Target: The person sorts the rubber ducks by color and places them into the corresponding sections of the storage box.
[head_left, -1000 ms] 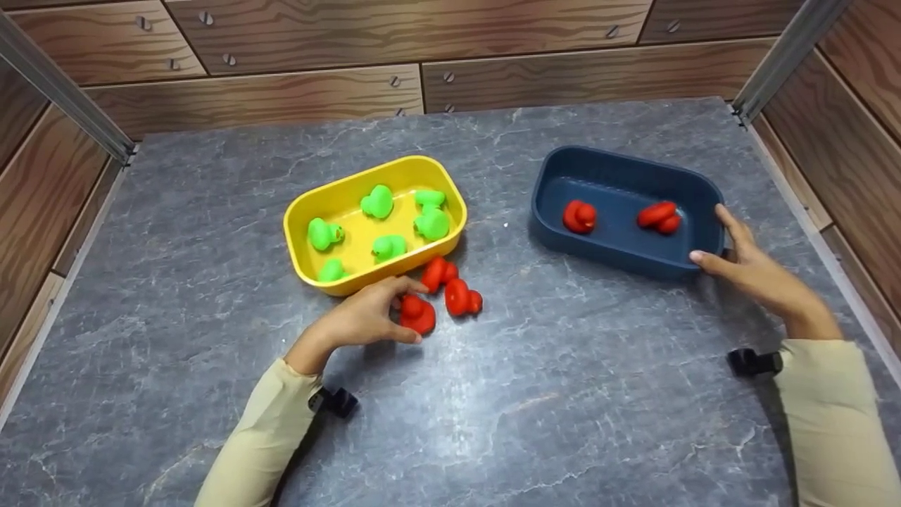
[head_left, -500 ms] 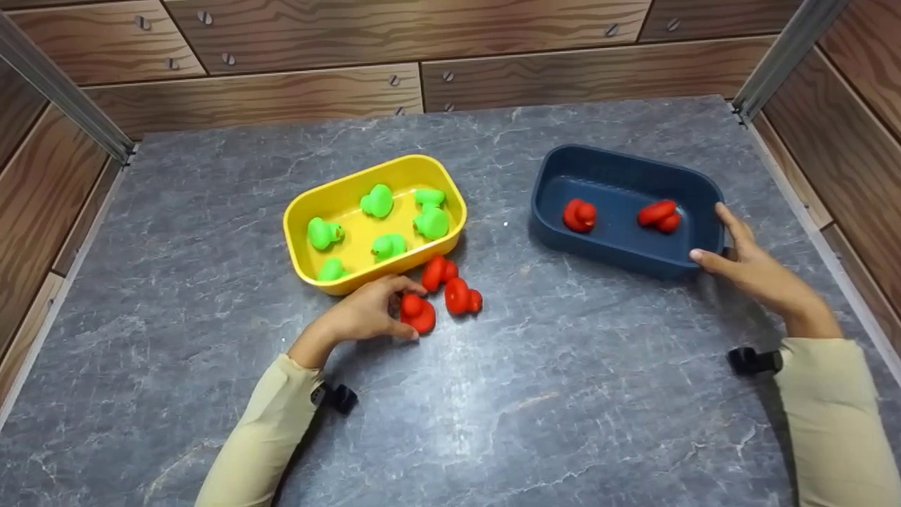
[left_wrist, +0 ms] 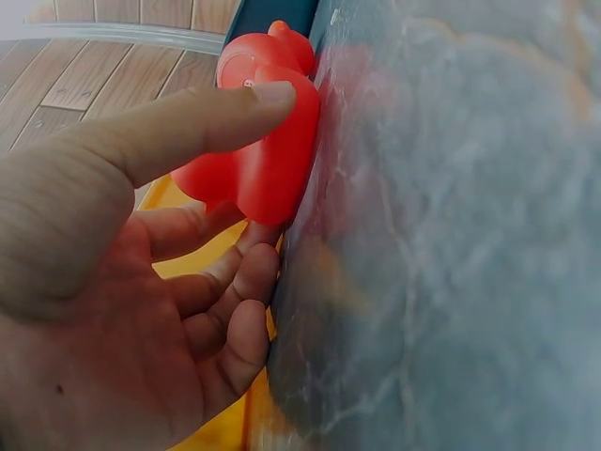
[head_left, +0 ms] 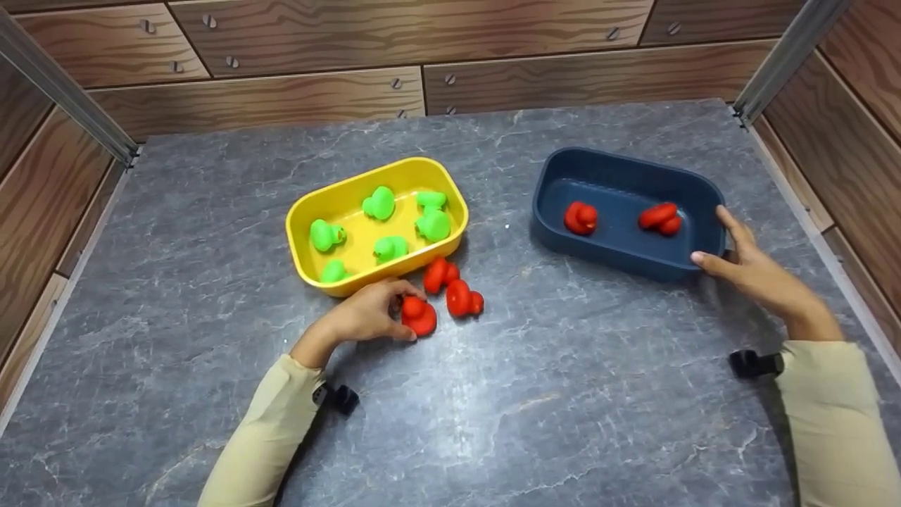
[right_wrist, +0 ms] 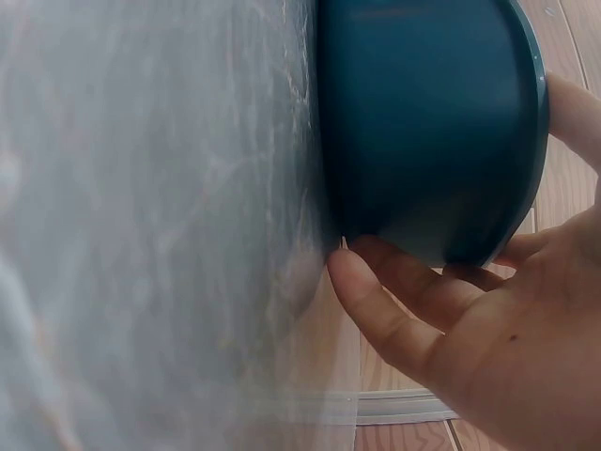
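Nothing has shifted: your left hand [head_left: 366, 317] pinches the red duck [head_left: 418, 315] just beside it; right hand [head_left: 750, 271] grips the blue bin [head_left: 693, 264].

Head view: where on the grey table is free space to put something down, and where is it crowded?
The table is bare in front, between the two sleeves, and behind the yellow tray and blue tray up to the wooden wall. The gap between the trays is free too. It is crowded where the left hand grips a red duck beside two more.
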Tool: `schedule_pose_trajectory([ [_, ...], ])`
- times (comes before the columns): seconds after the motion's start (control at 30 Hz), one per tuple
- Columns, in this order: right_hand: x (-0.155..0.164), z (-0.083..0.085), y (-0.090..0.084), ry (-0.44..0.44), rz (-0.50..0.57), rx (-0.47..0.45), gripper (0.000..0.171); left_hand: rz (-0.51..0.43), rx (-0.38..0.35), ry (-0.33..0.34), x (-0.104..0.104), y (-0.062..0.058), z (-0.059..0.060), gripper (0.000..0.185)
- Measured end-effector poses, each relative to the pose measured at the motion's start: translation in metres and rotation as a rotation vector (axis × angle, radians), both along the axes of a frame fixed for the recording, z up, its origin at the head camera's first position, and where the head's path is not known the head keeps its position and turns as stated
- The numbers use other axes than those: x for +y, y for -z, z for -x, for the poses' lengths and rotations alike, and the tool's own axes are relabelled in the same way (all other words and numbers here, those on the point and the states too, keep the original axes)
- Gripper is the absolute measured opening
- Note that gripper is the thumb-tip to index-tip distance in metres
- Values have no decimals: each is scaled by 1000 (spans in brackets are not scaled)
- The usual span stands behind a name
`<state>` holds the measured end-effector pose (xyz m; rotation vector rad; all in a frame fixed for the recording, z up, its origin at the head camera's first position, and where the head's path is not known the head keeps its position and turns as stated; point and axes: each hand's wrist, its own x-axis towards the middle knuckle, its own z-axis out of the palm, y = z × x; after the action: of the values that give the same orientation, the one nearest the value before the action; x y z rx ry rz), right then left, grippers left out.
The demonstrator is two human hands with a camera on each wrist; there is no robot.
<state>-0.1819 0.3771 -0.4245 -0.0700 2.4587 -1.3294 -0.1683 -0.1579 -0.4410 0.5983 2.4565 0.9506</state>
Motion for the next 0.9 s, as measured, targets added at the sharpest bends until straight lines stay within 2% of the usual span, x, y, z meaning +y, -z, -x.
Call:
schedule_pose_trajectory([
  [0.17,1,-1,1,0,-4,6,88,-16,-14,16,0,0,0,52],
  [0.3,0,0,1,9,32,9,90,-57,-32,33,-1,-1,-2,49],
  [0.5,-1,1,1,4,39,10,90,-78,-58,57,-1,-7,-5,51],
  [0.9,0,1,1,16,27,1,92,-185,4,113,11,-19,-16,51],
])
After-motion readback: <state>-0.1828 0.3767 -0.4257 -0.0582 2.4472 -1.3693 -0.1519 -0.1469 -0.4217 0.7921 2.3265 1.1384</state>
